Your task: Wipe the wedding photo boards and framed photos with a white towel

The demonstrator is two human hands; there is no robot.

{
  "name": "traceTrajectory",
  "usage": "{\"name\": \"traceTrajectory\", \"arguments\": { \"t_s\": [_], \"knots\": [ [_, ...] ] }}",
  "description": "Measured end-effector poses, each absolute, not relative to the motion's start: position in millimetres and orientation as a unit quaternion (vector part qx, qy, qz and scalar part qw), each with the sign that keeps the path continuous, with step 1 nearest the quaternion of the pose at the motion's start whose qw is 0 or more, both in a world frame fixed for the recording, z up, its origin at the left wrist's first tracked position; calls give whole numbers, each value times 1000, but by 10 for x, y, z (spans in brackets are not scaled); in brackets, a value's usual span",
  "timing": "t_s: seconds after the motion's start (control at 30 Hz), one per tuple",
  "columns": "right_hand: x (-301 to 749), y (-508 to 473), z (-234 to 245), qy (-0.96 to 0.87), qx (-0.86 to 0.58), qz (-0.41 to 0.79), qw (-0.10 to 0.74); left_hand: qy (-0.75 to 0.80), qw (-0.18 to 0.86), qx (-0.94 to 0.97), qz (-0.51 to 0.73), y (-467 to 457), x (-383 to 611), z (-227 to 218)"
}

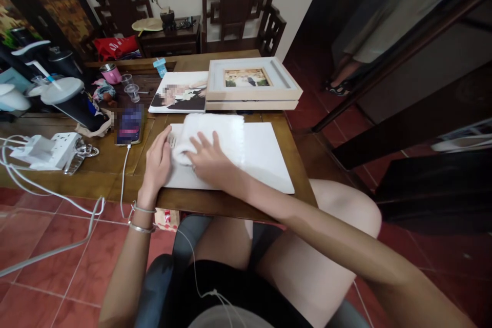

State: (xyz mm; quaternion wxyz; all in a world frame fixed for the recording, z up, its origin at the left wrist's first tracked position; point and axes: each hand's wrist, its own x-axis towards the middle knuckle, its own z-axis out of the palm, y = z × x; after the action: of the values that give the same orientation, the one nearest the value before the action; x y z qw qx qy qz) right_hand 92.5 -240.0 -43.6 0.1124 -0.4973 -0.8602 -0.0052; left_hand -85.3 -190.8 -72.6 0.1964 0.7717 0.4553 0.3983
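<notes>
A flat white board (265,159) lies on the wooden table in front of me. On its left part rests a folded white towel (226,133) with a fringed right edge. My right hand (211,161) is pressed on the towel with its fingers spread. My left hand (157,161) rests against the board's left edge, its fingers stretched out and close together. Small dark print shows on the board beside the left fingertips. The board's surface under the towel is hidden.
Behind the board lie a photo panel (179,95) and stacked pale frames (284,82). To the left are a charging phone (130,125), a lidded cup with a straw (73,100) and a power strip (63,148) with cables. Another person's legs (395,25) show at the upper right.
</notes>
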Motion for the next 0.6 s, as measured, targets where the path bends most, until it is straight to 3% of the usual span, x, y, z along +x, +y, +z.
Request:
{"name": "traceTrajectory", "arguments": {
  "t_s": [0.23, 0.43, 0.6],
  "knots": [
    [950, -3103, -330, -946, -291, 61, 127, 452, 351, 693, 440, -1908, -825, -749],
    [1235, -2532, -219, -890, -432, 103, 101, 484, 280, 741, 371, -1961, -803, -730],
    [1127, -1863, -218, -833, -508, 125, 178, 470, 234, 794, 308, -1934, -831, -736]
  ]
}}
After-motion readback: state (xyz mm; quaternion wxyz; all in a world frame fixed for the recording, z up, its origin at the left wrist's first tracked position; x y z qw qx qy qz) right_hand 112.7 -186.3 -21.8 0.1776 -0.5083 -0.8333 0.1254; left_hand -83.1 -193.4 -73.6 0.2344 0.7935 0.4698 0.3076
